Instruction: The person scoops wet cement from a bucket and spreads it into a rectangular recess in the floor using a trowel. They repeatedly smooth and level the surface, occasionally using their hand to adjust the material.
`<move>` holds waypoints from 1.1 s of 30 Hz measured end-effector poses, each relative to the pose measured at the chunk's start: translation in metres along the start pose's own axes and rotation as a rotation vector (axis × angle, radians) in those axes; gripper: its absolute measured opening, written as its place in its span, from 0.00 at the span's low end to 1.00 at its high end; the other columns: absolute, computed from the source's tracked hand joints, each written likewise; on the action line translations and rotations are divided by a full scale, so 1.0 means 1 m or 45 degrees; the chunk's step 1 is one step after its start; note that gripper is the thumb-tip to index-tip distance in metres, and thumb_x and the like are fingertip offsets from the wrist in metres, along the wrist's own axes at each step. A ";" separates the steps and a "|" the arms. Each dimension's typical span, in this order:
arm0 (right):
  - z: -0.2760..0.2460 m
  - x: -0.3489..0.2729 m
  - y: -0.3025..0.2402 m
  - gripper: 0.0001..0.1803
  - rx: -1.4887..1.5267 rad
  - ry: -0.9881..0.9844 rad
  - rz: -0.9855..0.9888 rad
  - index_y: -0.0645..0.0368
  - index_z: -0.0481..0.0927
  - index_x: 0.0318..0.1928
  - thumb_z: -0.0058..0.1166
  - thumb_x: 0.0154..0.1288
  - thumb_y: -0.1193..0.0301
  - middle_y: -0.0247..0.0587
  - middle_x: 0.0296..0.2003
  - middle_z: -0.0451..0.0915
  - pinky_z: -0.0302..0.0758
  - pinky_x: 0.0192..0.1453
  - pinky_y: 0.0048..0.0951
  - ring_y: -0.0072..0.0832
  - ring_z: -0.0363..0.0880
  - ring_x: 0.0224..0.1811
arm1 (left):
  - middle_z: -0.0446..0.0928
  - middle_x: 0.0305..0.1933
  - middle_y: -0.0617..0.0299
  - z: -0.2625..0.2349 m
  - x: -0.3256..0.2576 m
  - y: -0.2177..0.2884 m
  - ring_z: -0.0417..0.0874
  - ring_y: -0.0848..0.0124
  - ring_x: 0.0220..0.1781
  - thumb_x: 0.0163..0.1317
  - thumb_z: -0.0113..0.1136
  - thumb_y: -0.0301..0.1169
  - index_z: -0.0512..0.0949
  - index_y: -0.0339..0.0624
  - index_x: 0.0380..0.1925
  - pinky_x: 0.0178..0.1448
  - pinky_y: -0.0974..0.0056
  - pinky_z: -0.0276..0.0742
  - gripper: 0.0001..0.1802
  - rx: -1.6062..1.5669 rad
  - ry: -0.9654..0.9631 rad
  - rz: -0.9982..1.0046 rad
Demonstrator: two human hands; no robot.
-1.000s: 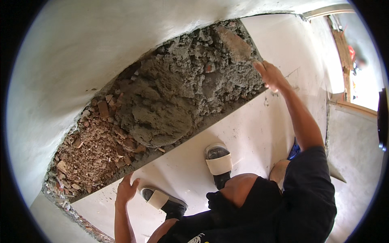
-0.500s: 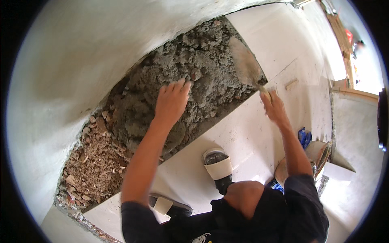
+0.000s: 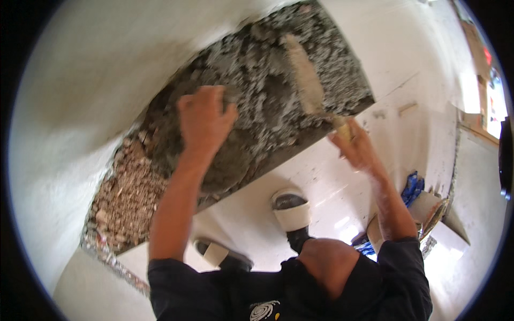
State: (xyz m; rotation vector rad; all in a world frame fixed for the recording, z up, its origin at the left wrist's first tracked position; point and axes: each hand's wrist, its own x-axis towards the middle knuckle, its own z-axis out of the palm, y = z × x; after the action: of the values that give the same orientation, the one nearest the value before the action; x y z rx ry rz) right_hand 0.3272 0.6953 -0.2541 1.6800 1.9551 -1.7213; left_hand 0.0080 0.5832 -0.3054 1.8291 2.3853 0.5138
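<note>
Reddish-brown rubble (image 3: 128, 198) fills the lower left of the frame, loose and broken, between the pale wall (image 3: 107, 69) and the edge of the light floor tiles (image 3: 337, 179). Just right of it, left of the frame's centre, a smoother grey mound (image 3: 230, 166) sits low in the strip, partly behind the left forearm.

The left hand (image 3: 206, 115) is the plainest change: a second ago it was down by the tile edge at lower left, and now it is over the grey mortar (image 3: 273, 101), left of centre. That puts both hands at the mortar bed, where earlier only the right side was being worked. Its back faces the camera, the fingers curl downward and the thumb stands off to the right. A dark patch shows between thumb and fingers, but blur hides whether it is a held lump or mortar beneath, so its grip cannot be told.

Farther right, the trowel (image 3: 305, 75) lies over the mortar in the upper middle, its narrow blade pointing up and left; it has swung away from the tile corner it was beside half a second ago. Whether the blade touches is unclear. The right hand (image 3: 356, 147), right of centre, is closed around the wooden handle, its forearm rising from the lower right.
</note>
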 end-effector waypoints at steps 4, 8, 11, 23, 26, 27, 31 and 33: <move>0.124 -0.032 -0.020 0.28 -0.023 -0.658 -0.203 0.61 0.66 0.56 0.52 0.65 0.53 0.58 0.32 0.82 0.76 0.41 0.50 0.51 0.82 0.36 | 0.78 0.49 0.55 -0.120 -0.106 -0.100 0.78 0.59 0.48 0.53 0.68 0.38 0.75 0.42 0.52 0.56 0.50 0.69 0.26 0.096 -0.163 -0.700; 0.216 -0.041 -0.023 0.31 -0.361 -0.852 -0.381 0.65 0.68 0.53 0.48 0.65 0.48 0.65 0.33 0.80 0.75 0.44 0.52 0.57 0.81 0.38 | 0.78 0.50 0.52 -0.189 -0.212 -0.144 0.79 0.57 0.48 0.54 0.67 0.38 0.74 0.41 0.53 0.60 0.52 0.68 0.27 0.296 -0.215 -1.130; 0.228 -0.035 0.001 0.31 -0.334 -0.600 -0.296 0.66 0.70 0.51 0.49 0.64 0.48 0.67 0.32 0.79 0.76 0.45 0.51 0.58 0.81 0.38 | 0.79 0.46 0.53 -0.202 -0.275 -0.139 0.79 0.57 0.48 0.54 0.65 0.39 0.75 0.42 0.50 0.64 0.52 0.63 0.24 0.514 -0.394 -1.131; 0.120 -0.015 0.074 0.19 0.623 -0.141 0.227 0.60 0.72 0.41 0.54 0.66 0.56 0.37 0.21 0.73 0.71 0.21 0.28 0.25 0.72 0.16 | 0.78 0.43 0.56 -0.203 -0.320 -0.128 0.78 0.56 0.47 0.54 0.63 0.39 0.75 0.45 0.47 0.64 0.49 0.58 0.21 0.474 -0.671 -1.065; 0.098 -0.038 0.068 0.18 0.575 -0.049 0.152 0.60 0.72 0.40 0.51 0.68 0.56 0.34 0.21 0.71 0.71 0.21 0.26 0.22 0.71 0.17 | 0.79 0.41 0.54 -0.197 -0.308 -0.126 0.78 0.54 0.47 0.53 0.64 0.38 0.74 0.43 0.43 0.64 0.49 0.58 0.19 0.378 -0.613 -0.992; 0.089 -0.047 0.061 0.18 0.525 -0.059 0.098 0.60 0.72 0.40 0.51 0.69 0.55 0.34 0.21 0.72 0.72 0.21 0.26 0.22 0.72 0.17 | 0.79 0.41 0.54 -0.194 -0.305 -0.125 0.78 0.53 0.47 0.53 0.64 0.37 0.74 0.43 0.43 0.64 0.49 0.58 0.19 0.358 -0.601 -0.983; 0.020 -0.040 0.019 0.26 -0.702 0.247 -0.061 0.63 0.67 0.51 0.45 0.70 0.51 0.59 0.30 0.81 0.79 0.37 0.47 0.47 0.82 0.29 | 0.79 0.41 0.53 -0.182 -0.294 -0.130 0.79 0.54 0.46 0.52 0.64 0.36 0.74 0.43 0.45 0.63 0.49 0.60 0.21 0.404 -0.584 -0.880; 0.016 -0.031 0.016 0.26 -0.854 0.101 -0.016 0.62 0.65 0.53 0.42 0.70 0.51 0.59 0.32 0.82 0.78 0.40 0.50 0.51 0.82 0.33 | 0.79 0.42 0.53 -0.178 -0.286 -0.130 0.80 0.54 0.46 0.52 0.64 0.36 0.74 0.42 0.46 0.64 0.49 0.59 0.21 0.372 -0.628 -0.901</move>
State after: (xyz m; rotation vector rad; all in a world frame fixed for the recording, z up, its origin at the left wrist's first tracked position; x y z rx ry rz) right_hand 0.3419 0.6600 -0.2512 1.4829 2.2212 -0.8397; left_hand -0.0805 0.2443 -0.2164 0.8883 2.5690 -0.3280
